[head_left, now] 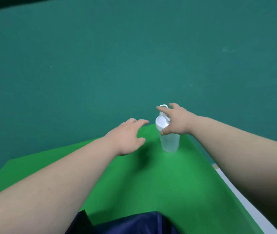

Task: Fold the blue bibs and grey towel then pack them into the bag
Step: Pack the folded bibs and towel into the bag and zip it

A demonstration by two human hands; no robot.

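Two bare forearms are stretched forward over a bright green cloth [176, 183] laid on a table, with a teal wall [100, 56] behind. The right hand [176, 121] is spread over the white lid of a clear bottle [169, 139] standing upright near the cloth's far edge, fingers at the lid's loop and thumb beside the lid, though a firm grasp cannot be confirmed; the left hand [127, 136] is held open and empty just left of the bottle, apart from it. Dark blue fabric [134, 223], possibly the bag or a bib, is seen at the bottom edge; the towel is out of view.
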